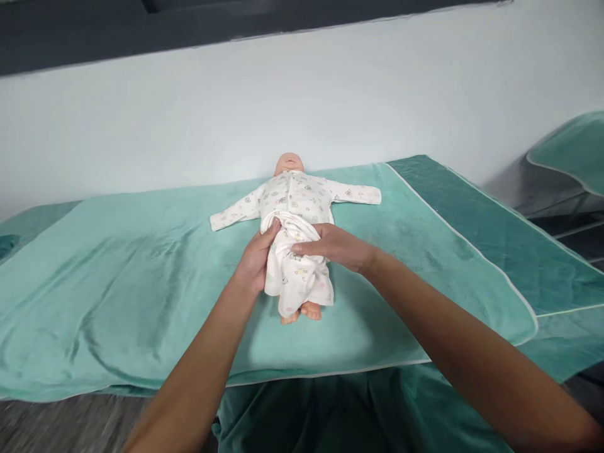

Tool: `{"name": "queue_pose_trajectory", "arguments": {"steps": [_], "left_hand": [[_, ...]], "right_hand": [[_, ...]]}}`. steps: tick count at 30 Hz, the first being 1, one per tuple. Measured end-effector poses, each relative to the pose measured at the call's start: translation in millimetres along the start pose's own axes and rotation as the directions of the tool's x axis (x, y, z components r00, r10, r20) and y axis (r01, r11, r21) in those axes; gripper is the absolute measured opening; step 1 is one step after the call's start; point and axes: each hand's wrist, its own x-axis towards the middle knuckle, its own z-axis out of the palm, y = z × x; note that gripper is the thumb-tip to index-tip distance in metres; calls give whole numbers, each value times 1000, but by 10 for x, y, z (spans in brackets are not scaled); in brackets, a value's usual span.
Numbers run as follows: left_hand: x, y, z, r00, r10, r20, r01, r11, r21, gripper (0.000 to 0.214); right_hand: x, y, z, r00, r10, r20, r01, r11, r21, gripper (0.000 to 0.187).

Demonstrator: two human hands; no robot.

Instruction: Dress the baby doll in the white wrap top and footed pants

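Note:
A baby doll (pixel 289 162) lies on its back with its head toward the wall and its bare feet (pixel 310 311) toward me. It wears a white printed long-sleeved top (pixel 306 192), arms spread to both sides. White printed pants (pixel 302 280) cover its legs, bunched near the waist. My left hand (pixel 258 255) grips the pants at the left side of the waist, thumb on top. My right hand (pixel 337 245) holds the bunched waistband from the right, its fingertips partly hidden in the folds.
A green blanket with white piping (pixel 155 283) lies under the doll, wrinkled at the left. A darker green cover (pixel 481 226) shows at the right. Behind stands a white wall (pixel 236 113). Another green padded piece (pixel 573 151) and metal bars are at far right.

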Motion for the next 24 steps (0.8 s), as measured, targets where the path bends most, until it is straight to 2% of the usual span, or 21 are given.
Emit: {"name": "queue_pose_trajectory", "arguments": {"steps": [5, 8, 10, 14, 17, 20, 24], "left_hand": [[-81, 21, -18, 1000, -4, 29, -1, 983, 183, 52], [-107, 38, -36, 997, -55, 61, 34, 952, 304, 51], [-95, 38, -34, 998, -37, 52, 20, 955, 295, 50], [-36, 14, -22, 997, 78, -7, -76, 990, 118, 48], [-69, -1, -5, 995, 82, -58, -78, 995, 66, 48], [-248, -24, 56, 986, 77, -150, -56, 988, 144, 50], [-652, -117, 190, 976, 91, -199, -45, 974, 223, 48]], "right_hand": [[55, 69, 10, 977, -117, -176, 159, 956, 248, 36], [94, 107, 18, 965, -145, -218, 205, 936, 287, 38], [103, 116, 31, 962, -169, -214, 223, 939, 262, 40], [69, 87, 56, 981, -154, -119, 159, 987, 31, 38], [36, 54, 54, 991, -125, -52, 113, 975, -192, 39], [29, 55, 45, 982, -166, -85, 132, 940, -313, 38], [58, 87, 63, 978, -192, -81, 125, 854, -505, 16]]}}
